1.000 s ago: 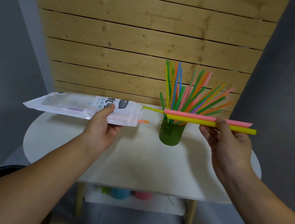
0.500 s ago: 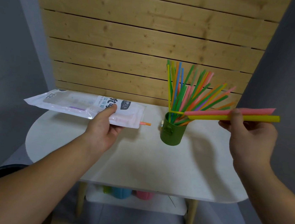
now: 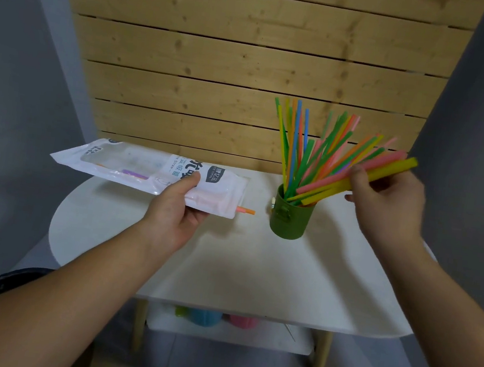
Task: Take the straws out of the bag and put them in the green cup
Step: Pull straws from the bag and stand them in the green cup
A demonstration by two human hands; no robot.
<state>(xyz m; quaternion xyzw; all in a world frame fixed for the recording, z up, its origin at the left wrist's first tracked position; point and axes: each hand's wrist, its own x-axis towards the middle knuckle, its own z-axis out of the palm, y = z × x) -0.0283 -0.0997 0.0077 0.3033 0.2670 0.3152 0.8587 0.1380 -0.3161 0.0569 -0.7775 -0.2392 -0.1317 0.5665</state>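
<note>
Here left hand (image 3: pixel 174 214) grips bag (image 3: pixel 145 168); right hand (image 3: pixel 385 201) tips two straws (image 3: pixel 325 187) into green cup (image 3: pixel 291 220).

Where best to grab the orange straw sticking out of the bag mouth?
Pinch the exposed orange straw tip, coming from the right of the bag and pulling along its length. Only that short end clears the mouth; the rest lies flat inside. The left hand holds the bag, so the right hand would probably take it.

Glossy, crinkled plastic bag (image 3: pixel 150 172); smooth, bright plastic straws (image 3: pixel 326 160); matt green cup (image 3: pixel 290 223); smooth matt white bench (image 3: pixel 239 268); knotty, unfinished wooden slats (image 3: pixel 249 62).
</note>
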